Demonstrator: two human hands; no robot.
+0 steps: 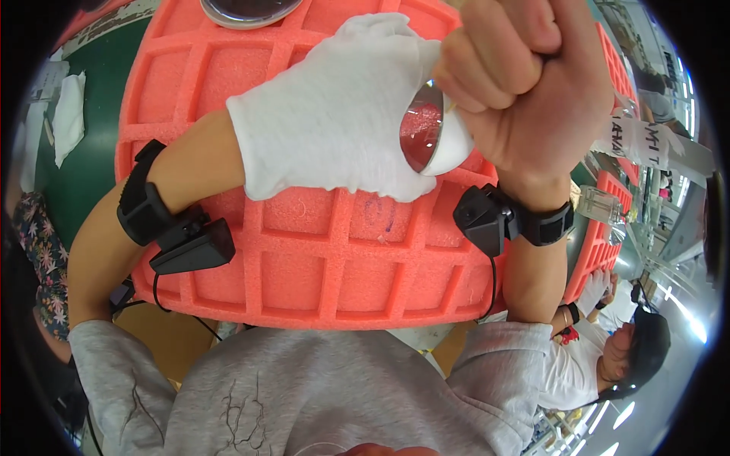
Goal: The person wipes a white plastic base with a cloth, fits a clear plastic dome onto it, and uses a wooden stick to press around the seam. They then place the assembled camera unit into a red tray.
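Observation:
My left hand (334, 106) wears a white knit glove and reaches in from the left over the foam tray. Its fingers are closed round a round, clear, lens-like glass piece (420, 129), tilted on edge, with the pink foam showing through it. Close above and to the right of the glass is my bare right hand (525, 83), its fingers curled into a fist; whatever is inside the fist is hidden. Both wrists carry black strapped devices. Below the hands spreads a pink foam tray (304, 283) with square compartments.
At the tray's far edge sits a round dark disc (251, 9) with a pale rim. A white cloth (70, 119) lies on the green tabletop (99, 99) at left. On the right are more pink foam trays (589, 262), a clear glass jar (599, 205) and a co-worker (601, 357).

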